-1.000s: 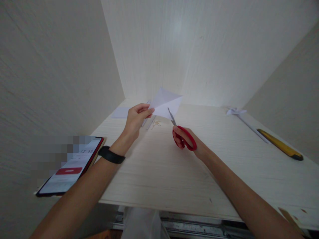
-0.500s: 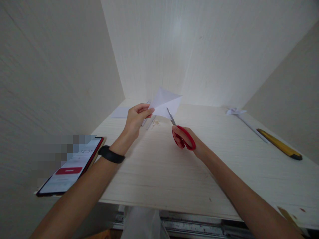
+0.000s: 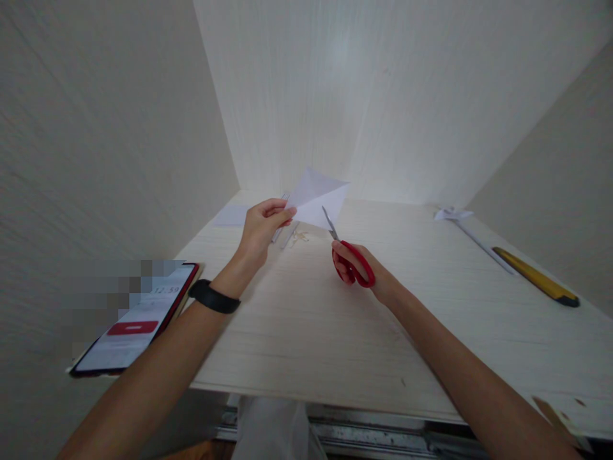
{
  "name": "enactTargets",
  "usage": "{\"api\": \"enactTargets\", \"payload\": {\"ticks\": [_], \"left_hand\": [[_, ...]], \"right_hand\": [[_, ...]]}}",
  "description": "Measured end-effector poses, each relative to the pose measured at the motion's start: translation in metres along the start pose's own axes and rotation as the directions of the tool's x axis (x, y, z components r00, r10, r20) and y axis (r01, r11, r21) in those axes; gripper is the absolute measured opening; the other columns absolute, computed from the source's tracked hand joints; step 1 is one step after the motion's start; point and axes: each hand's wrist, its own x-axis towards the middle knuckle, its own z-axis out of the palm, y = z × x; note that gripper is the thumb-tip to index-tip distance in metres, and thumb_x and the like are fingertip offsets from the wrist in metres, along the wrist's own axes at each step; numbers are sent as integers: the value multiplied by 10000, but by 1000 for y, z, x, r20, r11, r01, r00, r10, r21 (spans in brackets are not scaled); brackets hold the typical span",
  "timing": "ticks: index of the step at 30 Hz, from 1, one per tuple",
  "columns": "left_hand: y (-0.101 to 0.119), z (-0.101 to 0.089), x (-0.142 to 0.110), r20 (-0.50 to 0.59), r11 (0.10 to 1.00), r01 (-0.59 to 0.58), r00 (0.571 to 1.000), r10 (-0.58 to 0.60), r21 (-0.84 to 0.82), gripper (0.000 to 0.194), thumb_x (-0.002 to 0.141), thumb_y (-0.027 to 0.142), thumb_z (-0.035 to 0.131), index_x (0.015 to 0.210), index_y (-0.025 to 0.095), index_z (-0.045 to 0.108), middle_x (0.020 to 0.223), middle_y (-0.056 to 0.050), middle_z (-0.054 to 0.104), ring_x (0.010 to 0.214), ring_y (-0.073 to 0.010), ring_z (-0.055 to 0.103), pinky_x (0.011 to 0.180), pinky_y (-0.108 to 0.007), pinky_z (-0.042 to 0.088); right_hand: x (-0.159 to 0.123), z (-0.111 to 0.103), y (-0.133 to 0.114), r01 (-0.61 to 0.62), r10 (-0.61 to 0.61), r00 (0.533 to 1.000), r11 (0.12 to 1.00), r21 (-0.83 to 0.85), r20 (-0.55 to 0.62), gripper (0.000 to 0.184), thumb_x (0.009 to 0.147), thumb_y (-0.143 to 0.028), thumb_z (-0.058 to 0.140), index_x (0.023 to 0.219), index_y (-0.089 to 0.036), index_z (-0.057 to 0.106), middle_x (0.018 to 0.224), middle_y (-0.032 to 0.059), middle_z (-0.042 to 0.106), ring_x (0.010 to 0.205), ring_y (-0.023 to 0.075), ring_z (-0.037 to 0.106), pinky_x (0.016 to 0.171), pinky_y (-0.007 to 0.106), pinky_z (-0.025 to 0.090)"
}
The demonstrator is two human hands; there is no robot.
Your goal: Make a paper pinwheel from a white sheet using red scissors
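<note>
Paper (image 3: 316, 193), a thin white four-cornered sheet with creases, is raised at the centre of the frame above a pale wood-grained board (image 3: 306, 345). My left hand (image 3: 265, 222) pinches its left corner between thumb and fingers. My right hand (image 3: 371, 260), fingers wrapped round red-handled steel scissors (image 3: 348, 249), sets one blade across the sheet's lower right; the other blade is mostly hidden, and from my remote view I cannot tell how deep any cut runs. I judge the sheet light, flexible and easily torn or crumpled, best taken flat near a corner, with a gentle pinch.
</note>
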Motion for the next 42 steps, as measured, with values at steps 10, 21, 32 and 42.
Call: {"api": "enactTargets", "payload": {"ticks": [10,21,32,42], "left_hand": [[2,2,-2,12,999,18,1000,-18,30,193,589,253,815,723,156,717,725,-20,688,627,-107,570,620,-242,462],[3,2,-2,14,999,26,1000,-26,41,169,601,237,809,710,152,712,697,-8,668,606,-94,554,605,-224,457],[0,1,0,13,999,23,1000,-23,27,182,593,238,815,724,158,717,736,-16,686,643,-100,574,629,-227,463],[1,1,0,18,999,18,1000,-19,38,190,591,243,814,725,152,713,732,-18,681,639,-103,568,628,-229,460]], "right_hand": [[-1,-1,-2,5,-5,999,1000,10,36,524,815,-696,509,643,-209,424,548,-44,451,453,80,408,464,256,292],[1,-1,-1,15,-15,1000,1000,16,5,551,778,-718,539,608,-207,418,512,-51,434,424,73,403,450,251,297],[-2,1,-4,16,-16,1000,1000,-6,-20,529,808,-695,520,620,-210,424,501,-49,440,425,78,411,445,252,285],[-2,0,-5,21,-21,999,1000,-22,-29,516,829,-656,523,590,-211,421,483,-47,443,414,76,411,425,244,288]]}}
